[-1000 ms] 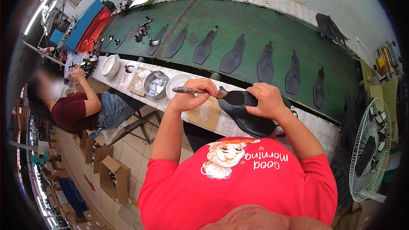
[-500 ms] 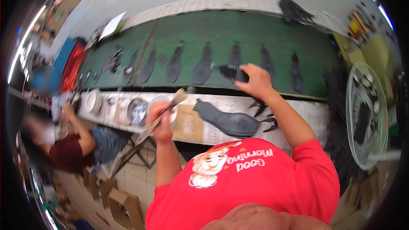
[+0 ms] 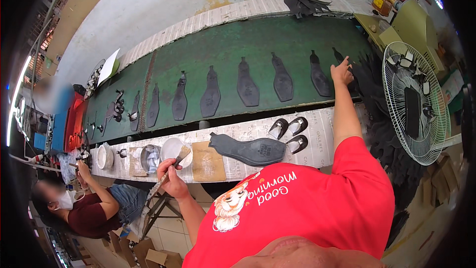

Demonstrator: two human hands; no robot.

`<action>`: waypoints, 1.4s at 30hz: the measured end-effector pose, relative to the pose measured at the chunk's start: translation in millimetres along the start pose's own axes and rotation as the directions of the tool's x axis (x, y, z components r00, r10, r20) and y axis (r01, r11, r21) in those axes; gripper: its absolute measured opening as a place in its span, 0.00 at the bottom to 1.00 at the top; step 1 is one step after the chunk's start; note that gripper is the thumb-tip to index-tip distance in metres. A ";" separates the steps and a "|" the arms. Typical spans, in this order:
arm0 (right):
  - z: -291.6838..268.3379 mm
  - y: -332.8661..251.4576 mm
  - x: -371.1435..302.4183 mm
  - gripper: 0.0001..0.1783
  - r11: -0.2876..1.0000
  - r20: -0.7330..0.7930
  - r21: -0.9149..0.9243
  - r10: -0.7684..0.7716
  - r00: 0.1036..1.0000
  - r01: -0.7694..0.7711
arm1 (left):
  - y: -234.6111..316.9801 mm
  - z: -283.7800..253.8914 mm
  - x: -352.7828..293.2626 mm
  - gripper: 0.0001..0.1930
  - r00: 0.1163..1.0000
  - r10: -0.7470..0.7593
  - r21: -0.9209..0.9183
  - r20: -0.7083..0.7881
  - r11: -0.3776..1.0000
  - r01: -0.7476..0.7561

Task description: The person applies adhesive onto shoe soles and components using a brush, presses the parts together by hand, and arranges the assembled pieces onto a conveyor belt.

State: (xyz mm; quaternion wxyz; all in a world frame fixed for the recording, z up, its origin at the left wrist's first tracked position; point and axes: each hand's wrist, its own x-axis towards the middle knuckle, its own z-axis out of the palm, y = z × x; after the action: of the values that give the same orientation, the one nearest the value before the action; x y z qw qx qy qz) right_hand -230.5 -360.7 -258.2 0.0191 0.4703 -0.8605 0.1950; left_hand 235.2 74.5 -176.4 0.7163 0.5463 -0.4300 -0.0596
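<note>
Running along the pale wall (image 3: 163, 25), the green belt (image 3: 198, 44) carries a spaced row of dark sole-shaped pieces (image 3: 247, 84), narrow tips toward its far edge. At the belt's right end, your right hand (image 3: 341, 73) is at the last dark piece (image 3: 338, 56), fingers partly stretched; I cannot tell whether they pinch it. Your left hand (image 3: 172, 181) pinches the brush (image 3: 184, 153) at the desk's near edge, bristles up toward the white bowl (image 3: 171, 146).

The paper-covered desk (image 3: 317, 119) lies along the belt's near edge. Just right of that bowl is a cardboard sheet (image 3: 208, 161); next, a large black sole (image 3: 253, 150) lies lengthwise, with three small black uppers (image 3: 297, 125) near its wide end. Toward the desk's left end stand a metal bowl (image 3: 144, 159) and a pale tub (image 3: 105, 156).

Dark flat offcuts (image 3: 303, 5) lie at the belt's far edge, near the right corner. A white fan (image 3: 416, 104) stands past the desk's right end; left of you, a person in dark red (image 3: 94, 216) sits by the near edge, cardboard boxes (image 3: 163, 258) on the tiled floor (image 3: 173, 239).
</note>
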 end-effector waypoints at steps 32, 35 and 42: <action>-109.9 -73.5 -359.3 0.37 0.160 0.206 0.725 -0.978 0.011 0.670 | 5.1 -13.5 4.0 0.07 0.981 -0.162 0.098 -0.109 0.980 0.172; -115.2 -73.2 -360.4 0.37 0.150 0.132 0.788 -0.988 0.074 0.598 | 4.0 -24.0 12.7 0.06 0.976 0.044 0.274 -0.213 0.962 0.016; -106.6 -68.5 -362.2 0.57 0.094 0.186 0.675 -0.982 -0.045 0.732 | 18.1 -33.7 30.7 0.11 0.923 0.351 0.859 -0.160 0.511 -0.045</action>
State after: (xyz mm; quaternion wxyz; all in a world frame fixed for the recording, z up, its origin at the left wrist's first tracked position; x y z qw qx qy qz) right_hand 11.1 -65.5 -216.4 -0.2318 0.9347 -0.2369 0.1286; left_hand 270.3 89.3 -145.6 0.4247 0.7708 -0.3457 0.3256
